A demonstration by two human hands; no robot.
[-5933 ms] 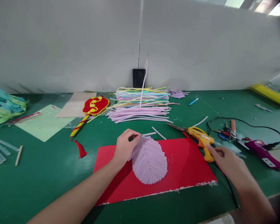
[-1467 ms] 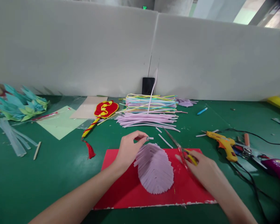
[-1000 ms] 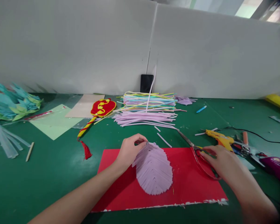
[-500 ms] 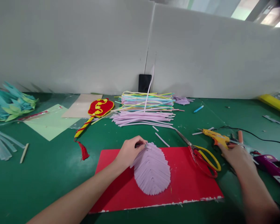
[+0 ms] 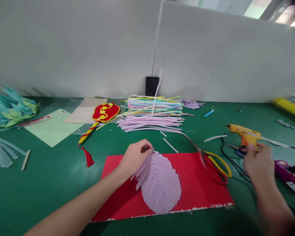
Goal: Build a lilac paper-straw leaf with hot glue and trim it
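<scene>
My left hand (image 5: 137,155) pinches the top end of a lilac leaf shape (image 5: 161,185) built from overlapping pipe cleaner strips. Its lower end lies over a red board (image 5: 199,193), while uneven strip ends stick out on the left side. My right hand (image 5: 259,160) grips a yellow hot glue gun (image 5: 245,132) by its handle, lifted off the table with the nozzle pointing left. A clear glue stick (image 5: 276,141) juts from the gun's back. Scissors with red and yellow handles (image 5: 217,164) rest partly on the board's right side.
Bundled pipe cleaners (image 5: 152,114) lie behind the board, a black phone (image 5: 152,86) leaning on the wall behind them. At left are a red and yellow fan with a tassel (image 5: 105,112), green paper (image 5: 55,127) and glue sticks (image 5: 1,152). A purple tool (image 5: 288,177) sits far right.
My right hand has picked the glue gun up from the table and moved it right. The lilac leaf has tilted slightly in my left hand, its lower end shifting down and showing more left-side strips.
</scene>
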